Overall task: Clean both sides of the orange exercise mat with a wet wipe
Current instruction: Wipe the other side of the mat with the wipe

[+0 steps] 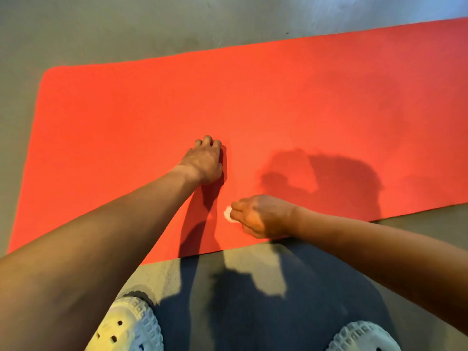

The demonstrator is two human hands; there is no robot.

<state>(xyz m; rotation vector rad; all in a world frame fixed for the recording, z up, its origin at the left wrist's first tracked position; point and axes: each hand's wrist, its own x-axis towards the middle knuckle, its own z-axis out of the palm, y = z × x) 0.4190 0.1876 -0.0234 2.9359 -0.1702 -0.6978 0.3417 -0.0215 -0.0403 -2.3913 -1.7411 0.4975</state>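
the orange exercise mat (253, 102) lies flat on the grey floor (101, 29). it runs from the left side off past the right edge of the view. its near edge is just in front of the person's two white shoes (131, 325). the left hand (206, 160) rests on the mat near the middle, fingers curled down and touching it, with nothing in it. the right hand (260, 216) is closer to the near edge, a little apart from the left one. its fingers are pinched on a small white wet wipe (228, 214), bunched up and pressed on the mat. only a bit of the wipe shows. dark arm shadows fall across the mat and floor.
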